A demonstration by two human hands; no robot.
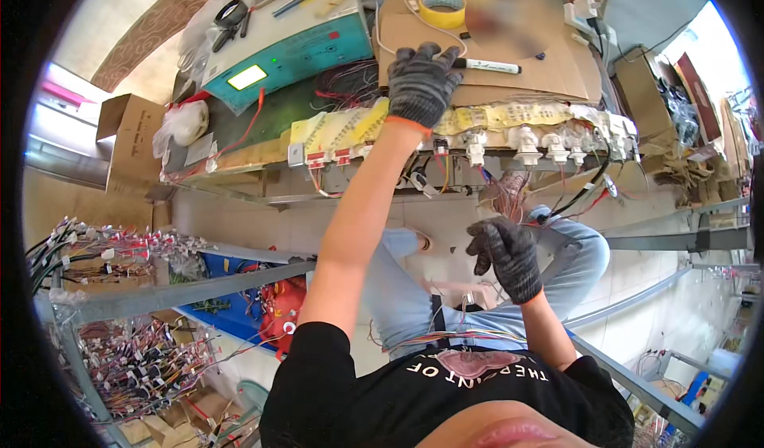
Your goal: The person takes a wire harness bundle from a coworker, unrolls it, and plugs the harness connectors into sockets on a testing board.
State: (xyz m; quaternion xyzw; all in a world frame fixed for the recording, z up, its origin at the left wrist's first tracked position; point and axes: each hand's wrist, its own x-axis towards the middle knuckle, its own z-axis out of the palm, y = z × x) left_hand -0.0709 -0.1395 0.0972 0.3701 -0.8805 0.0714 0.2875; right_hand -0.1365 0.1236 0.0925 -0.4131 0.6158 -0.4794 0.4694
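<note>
My left hand [422, 86], in a grey-black striped glove with an orange cuff, reaches across the workbench onto a flat sheet of cardboard [549, 87]. Its fingers are closed on one end of a white marker pen [492, 66], which sticks out to the right between thumb and forefinger; the covered end is hidden. Above my right thigh hovers my gloved right hand [507, 257], fingers loosely bent and thumb apart, with nothing visible in it. Near it a bundle of thin wires [509, 196] hangs from the bench edge. Coloured wires [454, 336] lie across my lap.
White connectors [527, 144] line the bench's front edge along yellow tape [477, 119]. A teal tester [286, 62] with a lit screen stands left, a yellow tape roll [442, 9] behind the pen. Wire harnesses [143, 360] fill a rack at lower left. Metal rails [629, 380] flank me.
</note>
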